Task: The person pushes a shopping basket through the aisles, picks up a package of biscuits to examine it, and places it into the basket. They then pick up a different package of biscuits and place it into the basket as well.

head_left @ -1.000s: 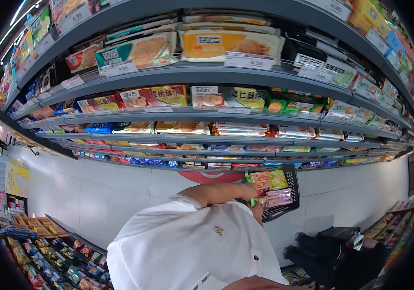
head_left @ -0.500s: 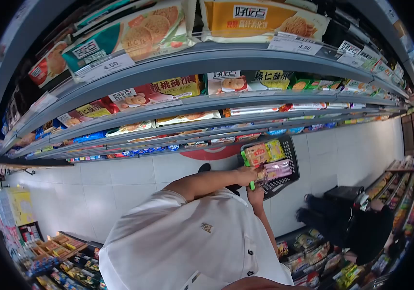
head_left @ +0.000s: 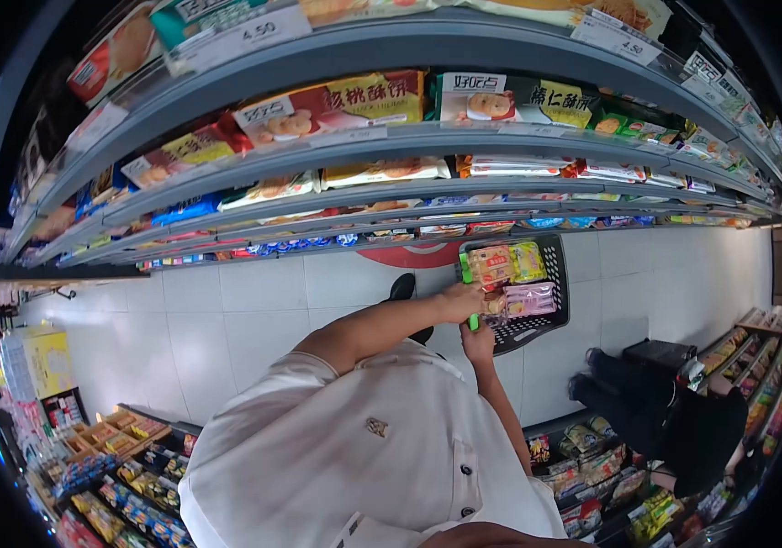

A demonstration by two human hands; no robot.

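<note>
A dark perforated shopping basket (head_left: 557, 274) with a green handle hangs in front of me, right of my feet. My left hand (head_left: 461, 301) is closed around its green handle (head_left: 474, 322). Just below it, my right hand (head_left: 478, 340) is closed at the handle's lower end by the basket's near rim; its exact hold is partly hidden. Inside lie a yellow-green snack pack (head_left: 526, 262), an orange-and-red pack (head_left: 491, 265) and a pink pack (head_left: 531, 299). A brownish pack (head_left: 493, 302) is partly covered by my left hand.
Shelves of biscuit packs (head_left: 354, 99) with price labels (head_left: 258, 32) curve across the front. Behind to the right, a person in dark clothes (head_left: 683, 429) bends beside a black basket (head_left: 658, 353). Low snack displays (head_left: 592, 466) stand behind me; a yellow carton (head_left: 39, 361) is far left.
The view has tilted down, so the shelves sit higher in it and more floor shows. My shoe shows more. Both hands keep their places at the basket handle.
</note>
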